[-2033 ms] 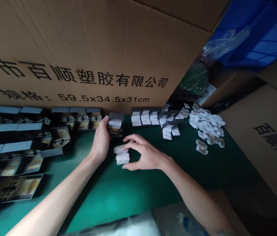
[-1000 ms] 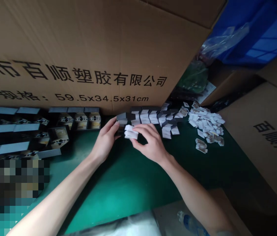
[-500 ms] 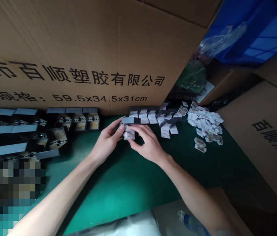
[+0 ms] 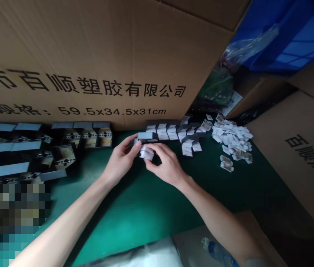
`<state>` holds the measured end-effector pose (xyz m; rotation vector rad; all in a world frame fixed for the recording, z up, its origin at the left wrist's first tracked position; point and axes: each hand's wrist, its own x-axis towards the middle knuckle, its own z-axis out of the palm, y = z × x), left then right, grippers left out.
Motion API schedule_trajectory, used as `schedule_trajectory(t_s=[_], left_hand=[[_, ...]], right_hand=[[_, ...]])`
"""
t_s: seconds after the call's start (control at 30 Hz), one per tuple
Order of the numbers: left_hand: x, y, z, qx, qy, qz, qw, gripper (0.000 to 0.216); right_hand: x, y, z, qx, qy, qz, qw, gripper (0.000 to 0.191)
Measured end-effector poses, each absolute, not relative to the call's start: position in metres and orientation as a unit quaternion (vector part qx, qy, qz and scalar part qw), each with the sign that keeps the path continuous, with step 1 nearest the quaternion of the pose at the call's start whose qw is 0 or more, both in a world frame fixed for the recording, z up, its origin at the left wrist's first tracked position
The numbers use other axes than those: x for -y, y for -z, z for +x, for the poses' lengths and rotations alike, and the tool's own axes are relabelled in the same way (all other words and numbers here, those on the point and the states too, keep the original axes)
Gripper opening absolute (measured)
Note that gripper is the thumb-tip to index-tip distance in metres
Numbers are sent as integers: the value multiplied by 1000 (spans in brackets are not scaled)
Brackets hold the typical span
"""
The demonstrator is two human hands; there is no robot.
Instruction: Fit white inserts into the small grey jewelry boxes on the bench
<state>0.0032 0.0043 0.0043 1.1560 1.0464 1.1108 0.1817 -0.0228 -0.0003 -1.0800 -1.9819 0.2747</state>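
My left hand grips a small dark open box with a grey lid at the back of the green table. My right hand pinches a stack of white folded paper inserts against the box's open front. Just right of the box stands a row of similar boxes holding white inserts. Further right lies a loose pile of white folded papers.
A large printed cardboard carton stands behind the work area. Open dark boxes with grey lids fill the left side. More cartons stand at the right, a blue crate at the top right, a plastic bottle near me.
My right hand picked the white inserts up off the table and carried them to the box. My left hand shifted the box rightward, next to the filled row.
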Motion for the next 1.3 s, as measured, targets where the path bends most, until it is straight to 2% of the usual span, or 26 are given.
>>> schedule_trajectory(t_s=[0.33, 0.67, 0.8, 1.1, 1.3], left_hand=[[-5, -4, 4, -434, -461, 494, 595, 68], [-4, -3, 4, -444, -473, 501, 573, 69], [-5, -2, 3, -434, -461, 534, 560, 68], [-5, -6, 0, -431, -428, 586, 536, 71], [-5, -5, 2, -441, -443, 538, 566, 71]], right_hand=[[24, 0, 182, 763, -151, -471, 416, 42], [25, -6, 185, 807, -35, -451, 379, 39], [24, -7, 187, 824, -29, -439, 356, 41], [24, -2, 181, 802, -64, -422, 417, 43], [24, -3, 181, 783, -92, -441, 429, 38]])
